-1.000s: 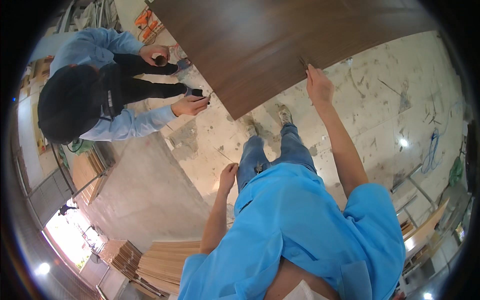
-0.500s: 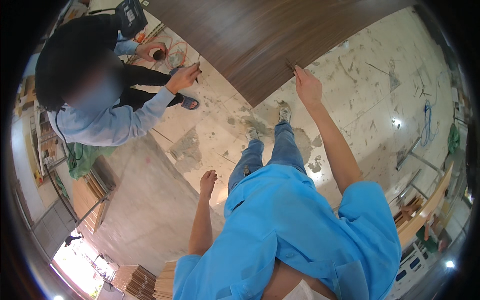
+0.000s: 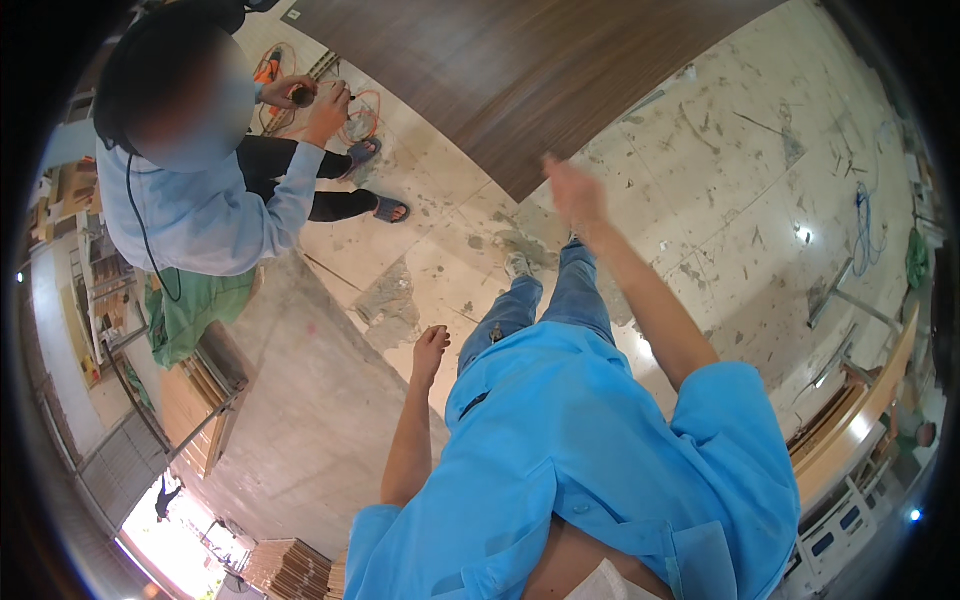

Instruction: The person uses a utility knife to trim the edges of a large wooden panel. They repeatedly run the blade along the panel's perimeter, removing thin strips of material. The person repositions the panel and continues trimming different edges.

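My right hand [image 3: 580,198] is smeared by motion near the corner of a dark wood-grain panel [image 3: 520,90]. Its fingers are too blurred to show whether they hold anything. My left hand [image 3: 431,352] hangs beside my left thigh, loosely curled with nothing visible in it. At the left a co-worker in a light-blue sleeve leans over, one hand [image 3: 272,92] on a small round pot [image 3: 301,96] with dark contents. The co-worker's other hand [image 3: 326,115] is raised close to the pot, pinching a small thing I cannot make out.
Stained floor tiles [image 3: 690,270] spread around my feet. An orange cord [image 3: 370,110] lies beyond the co-worker's sandals [image 3: 390,209], and a blue cord [image 3: 862,230] at the far right. Stacked boards [image 3: 855,425] stand at the right; a green cloth [image 3: 205,310] drapes at the left.
My right hand has swung left and nearer to me from the panel's edge, where it pinched a small dark thing. The co-worker's raised hand has moved toward the pot.
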The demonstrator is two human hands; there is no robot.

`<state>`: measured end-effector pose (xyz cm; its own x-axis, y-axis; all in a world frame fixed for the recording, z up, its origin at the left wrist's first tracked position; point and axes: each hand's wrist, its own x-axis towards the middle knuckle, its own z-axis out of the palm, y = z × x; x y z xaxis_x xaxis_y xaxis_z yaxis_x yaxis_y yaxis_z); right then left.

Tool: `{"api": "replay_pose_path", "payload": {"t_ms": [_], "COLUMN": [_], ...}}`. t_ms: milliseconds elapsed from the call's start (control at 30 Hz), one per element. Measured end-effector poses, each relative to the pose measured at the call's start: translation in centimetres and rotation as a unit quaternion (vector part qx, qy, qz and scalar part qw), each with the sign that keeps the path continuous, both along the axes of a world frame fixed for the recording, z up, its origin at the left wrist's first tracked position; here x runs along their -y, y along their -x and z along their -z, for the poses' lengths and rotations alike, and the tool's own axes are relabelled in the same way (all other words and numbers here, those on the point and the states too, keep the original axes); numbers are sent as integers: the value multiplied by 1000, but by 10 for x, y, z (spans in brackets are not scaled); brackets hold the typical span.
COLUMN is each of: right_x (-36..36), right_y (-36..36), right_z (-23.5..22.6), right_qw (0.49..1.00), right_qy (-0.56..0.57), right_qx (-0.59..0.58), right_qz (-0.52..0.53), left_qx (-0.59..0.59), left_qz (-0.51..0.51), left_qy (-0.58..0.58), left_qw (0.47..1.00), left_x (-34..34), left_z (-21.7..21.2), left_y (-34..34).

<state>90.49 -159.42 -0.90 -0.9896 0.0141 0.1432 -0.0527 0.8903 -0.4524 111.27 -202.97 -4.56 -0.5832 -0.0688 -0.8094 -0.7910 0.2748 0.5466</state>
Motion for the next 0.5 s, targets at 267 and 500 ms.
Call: {"api": "replay_pose_path", "payload": {"t_ms": [267, 500], "right_x": [45, 58], "right_y": [-48, -33], "right_z": [-25, -19], "right_qw": [994, 998], "right_qy": [55, 27], "right_qx": [-64, -8], "right_qz": [-69, -48], "left_qx": [32, 56], "left_qz": [-6, -6], "left_qy": [37, 21], "left_qw": [999, 998], "left_x": [4, 4], "left_z": [-4, 4], "left_y": [-3, -17]}}
